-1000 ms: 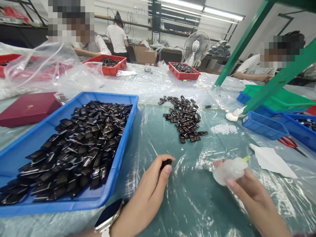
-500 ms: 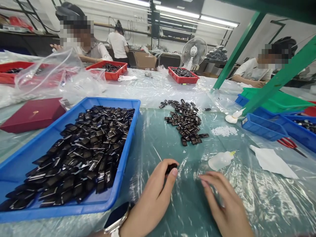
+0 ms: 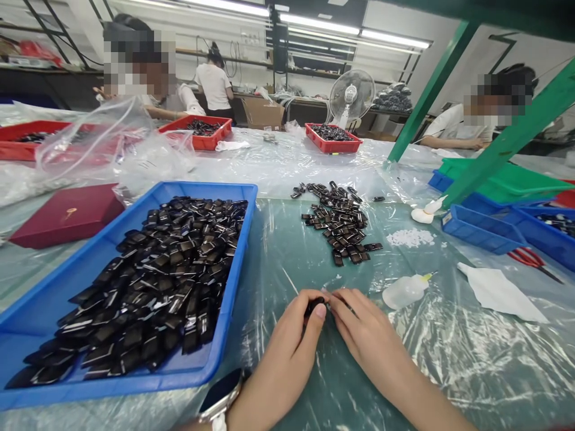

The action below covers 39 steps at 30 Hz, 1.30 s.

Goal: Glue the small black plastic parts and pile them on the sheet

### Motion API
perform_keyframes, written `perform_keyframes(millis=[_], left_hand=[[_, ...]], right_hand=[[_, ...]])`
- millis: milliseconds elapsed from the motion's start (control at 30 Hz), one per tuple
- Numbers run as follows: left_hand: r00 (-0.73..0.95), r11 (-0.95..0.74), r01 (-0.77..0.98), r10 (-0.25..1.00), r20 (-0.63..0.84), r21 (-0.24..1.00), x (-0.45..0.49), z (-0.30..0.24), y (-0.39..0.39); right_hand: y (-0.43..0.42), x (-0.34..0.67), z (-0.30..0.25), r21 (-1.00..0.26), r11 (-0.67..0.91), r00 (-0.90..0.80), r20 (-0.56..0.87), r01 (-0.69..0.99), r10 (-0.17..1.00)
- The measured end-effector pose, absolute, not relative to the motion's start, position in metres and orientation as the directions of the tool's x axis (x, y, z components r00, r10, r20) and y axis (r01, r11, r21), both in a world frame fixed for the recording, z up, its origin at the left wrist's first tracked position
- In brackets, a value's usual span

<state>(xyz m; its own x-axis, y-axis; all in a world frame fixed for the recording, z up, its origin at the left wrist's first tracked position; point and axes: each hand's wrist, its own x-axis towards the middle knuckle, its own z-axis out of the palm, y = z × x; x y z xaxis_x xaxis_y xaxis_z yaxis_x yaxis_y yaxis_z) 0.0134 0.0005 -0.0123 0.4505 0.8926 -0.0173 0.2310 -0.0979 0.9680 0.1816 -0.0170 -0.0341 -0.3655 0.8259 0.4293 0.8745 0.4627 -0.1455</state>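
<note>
My left hand (image 3: pixel 299 326) is closed around a small black piece (image 3: pixel 314 305), gripped between thumb and fingers. Beside it, my right hand (image 3: pixel 359 317) has its fingertips drawn together at the right end of that piece; whatever they pinch is too small or hidden to make out. Ahead of both hands lies a pile of small dark brown-black pieces (image 3: pixel 345 224). To its right is a scatter of small white bits (image 3: pixel 411 237). A translucent squeeze bottle (image 3: pixel 404 291) with a yellowish tip rests on its side near my right hand.
A blue tray (image 3: pixel 245 239) full of black pieces stands on the left, by a maroon box (image 3: pixel 67 215). On the right are a white cloth (image 3: pixel 501 293), red-handled scissors (image 3: pixel 532 258), blue bins (image 3: pixel 483 230) and a green post (image 3: pixel 435 90). Co-workers sit across the table.
My right hand has moved left, from apart over the table to meet the piece in my left hand, and its fingers have closed together. The left hand keeps its hold.
</note>
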Motion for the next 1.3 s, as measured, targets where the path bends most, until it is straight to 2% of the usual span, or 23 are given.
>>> perform_keyframes(millis=[500,767,867,967,1100,1200,1300], left_hand=[[0.450,-0.110,0.223,0.893,-0.002,0.969,0.014,-0.009,0.000],[0.454,-0.094,0.215,0.891,-0.015,0.972,0.015,-0.010,0.001],[0.455,-0.091,0.210,0.891,-0.015,0.973,0.015,-0.011,0.001],[0.466,-0.098,0.210,0.885,-0.011,0.973,0.014,-0.013,0.002],[0.491,-0.139,0.199,0.871,0.024,0.970,0.014,-0.015,0.003],[0.499,-0.197,0.187,0.863,0.079,0.962,0.013,-0.015,0.003],[0.510,-0.269,0.187,0.849,0.141,0.945,0.010,-0.013,0.001]], right_hand=[[-0.019,0.183,-0.031,-0.208,0.429,-0.310,0.435,0.879,0.846],[-0.016,0.179,-0.035,-0.047,0.482,-0.414,0.444,0.875,0.795],[-0.014,0.178,-0.039,-0.039,0.487,-0.423,0.439,0.872,0.792],[-0.009,0.180,-0.044,-0.142,0.468,-0.367,0.444,0.872,0.818],[-0.003,0.185,-0.039,-0.424,0.445,-0.261,0.425,0.789,0.867],[-0.007,0.190,-0.027,-0.685,0.368,-0.127,0.376,0.628,0.918],[-0.018,0.195,-0.015,-0.892,0.232,0.003,0.253,0.387,0.967]])
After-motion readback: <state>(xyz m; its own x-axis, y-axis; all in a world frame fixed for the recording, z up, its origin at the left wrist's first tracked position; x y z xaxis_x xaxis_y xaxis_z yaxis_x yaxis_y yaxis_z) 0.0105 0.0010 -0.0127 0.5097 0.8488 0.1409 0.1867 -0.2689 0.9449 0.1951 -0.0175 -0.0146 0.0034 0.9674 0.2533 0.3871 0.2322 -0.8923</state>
